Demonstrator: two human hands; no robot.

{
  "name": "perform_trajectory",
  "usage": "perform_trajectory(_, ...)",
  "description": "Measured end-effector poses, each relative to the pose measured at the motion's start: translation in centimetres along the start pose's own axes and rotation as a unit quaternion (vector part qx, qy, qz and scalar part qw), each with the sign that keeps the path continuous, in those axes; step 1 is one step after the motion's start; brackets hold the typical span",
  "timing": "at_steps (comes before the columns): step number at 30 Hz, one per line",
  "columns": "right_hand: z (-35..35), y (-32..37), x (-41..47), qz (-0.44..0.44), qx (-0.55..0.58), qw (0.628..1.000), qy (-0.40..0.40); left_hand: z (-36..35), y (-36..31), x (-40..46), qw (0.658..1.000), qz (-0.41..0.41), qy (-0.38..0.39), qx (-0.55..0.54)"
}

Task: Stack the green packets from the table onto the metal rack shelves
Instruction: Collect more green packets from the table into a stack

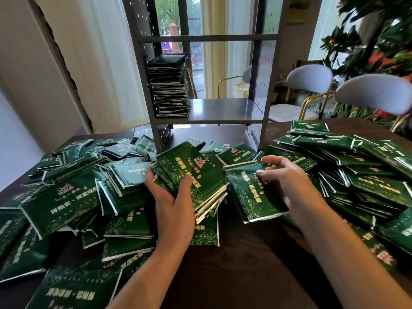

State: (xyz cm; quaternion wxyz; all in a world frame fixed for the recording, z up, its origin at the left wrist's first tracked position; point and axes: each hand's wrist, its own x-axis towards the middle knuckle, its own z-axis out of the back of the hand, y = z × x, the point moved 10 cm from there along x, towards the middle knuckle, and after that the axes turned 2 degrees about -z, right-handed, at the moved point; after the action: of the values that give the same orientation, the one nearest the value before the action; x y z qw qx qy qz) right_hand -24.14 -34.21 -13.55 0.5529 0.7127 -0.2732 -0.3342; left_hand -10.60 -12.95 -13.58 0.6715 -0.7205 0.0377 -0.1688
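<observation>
Two pale, round-backed chairs [308,80] on brass-coloured frames stand at the far right edge of a dark wood table [240,253], the nearer chair [374,92] blurred at the frame's edge. Behind them, a potted tree [379,41] bearing small orange fruit fills the upper right corner. Sheer white curtains [100,52] hang at left beside a cream wall [29,74] marked by a dark, ragged crack [64,70] running diagonally downward. Through the tall window [194,25] at centre, green trees and a red brick gatepost [174,32] are visible on a wet street outside.
</observation>
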Motion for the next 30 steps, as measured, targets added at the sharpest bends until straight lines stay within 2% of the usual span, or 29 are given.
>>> perform_trajectory(3, 0.1, 0.0, -0.5, -0.002, 0.095, 0.995, -0.023, -0.3, 0.1, 0.0, 1.0, 0.002, 0.015, 0.015)
perform_trajectory(6, -1.2, 1.0, -1.3, 0.055, 0.119, 0.991, 0.024, -0.9, 0.4, 0.0, 0.998, -0.009, 0.05, 0.031)
perform_trajectory(7, -1.8, 1.1, -1.8, 0.073, 0.094, 0.992, 0.037, -1.3, 0.4, -0.1, 0.997, -0.018, 0.068, 0.043)
perform_trajectory(9, -3.0, 1.4, -2.7, 0.141, -0.025, 0.989, 0.037, -2.3, 0.4, -0.5, 0.991, -0.034, 0.108, 0.066)
perform_trajectory(12, -4.8, 2.3, -4.3, 0.303, -0.196, 0.932, 0.02, -3.3, 0.5, -1.0, 0.986, -0.031, 0.151, 0.058)
perform_trajectory(15, -5.1, 2.2, -4.4, 0.36, -0.257, 0.897, 0.002, -3.6, 0.9, -1.2, 0.982, -0.016, 0.183, 0.037)
perform_trajectory(18, -4.7, 2.2, -3.7, 0.34, -0.256, 0.905, -0.003, -3.8, 0.7, -1.4, 0.977, -0.021, 0.198, 0.073)
perform_trajectory(20, -3.4, 2.2, -2.6, 0.308, -0.28, 0.909, -0.034, -3.8, 1.0, -1.2, 0.977, -0.024, 0.193, 0.086)
perform_trajectory(21, -2.4, 2.4, -2.0, 0.29, -0.323, 0.898, -0.07, -3.9, 1.1, -1.1, 0.978, -0.023, 0.191, 0.085)
perform_trajectory(23, -0.4, 2.1, -0.3, 0.236, -0.458, 0.848, -0.124, -3.6, 1.2, -0.8, 0.981, -0.019, 0.18, 0.077)
perform_trajectory(26, 0.2, -0.8, 1.8, 0.106, -0.623, 0.772, -0.064, -3.5, 1.6, -0.6, 0.981, -0.016, 0.172, 0.083)
perform_trajectory(28, -0.4, -2.1, 2.0, 0.074, -0.64, 0.764, -0.015, -3.5, 1.5, -0.8, 0.981, -0.013, 0.172, 0.09)
perform_trajectory(30, -1.2, -2.4, 2.1, 0.077, -0.647, 0.759, 0.007, -3.5, 1.4, -0.8, 0.98, -0.012, 0.172, 0.097)
